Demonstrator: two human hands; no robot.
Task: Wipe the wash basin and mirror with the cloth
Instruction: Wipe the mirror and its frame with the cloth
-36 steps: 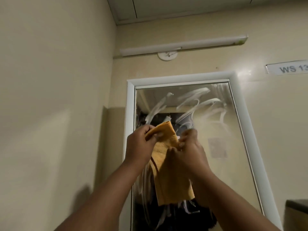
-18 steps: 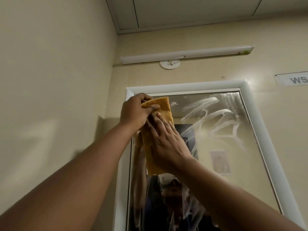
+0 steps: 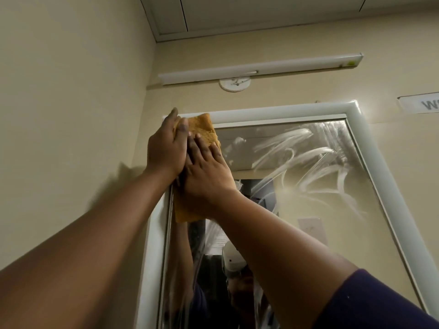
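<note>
left hand (image 3: 166, 148) flat, raised | right hand (image 3: 206, 172) flat, overlapping

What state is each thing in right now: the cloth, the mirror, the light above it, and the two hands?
Cloth: orange, pressed flat against the mirror's top left corner.
Mirror: streaked with white smears across its upper part.
Mirror frame: white, its left corner covered by the cloth.
Tube light: appears unlit.
Left hand: fingers straight, pressing the cloth.
Right hand: fingers straight, pressing the cloth.

White tube light (image 3: 259, 70) on beige wall, round ceiling rose (image 3: 234, 83) beneath it, partly cropped label sign (image 3: 421, 105) at right
</note>
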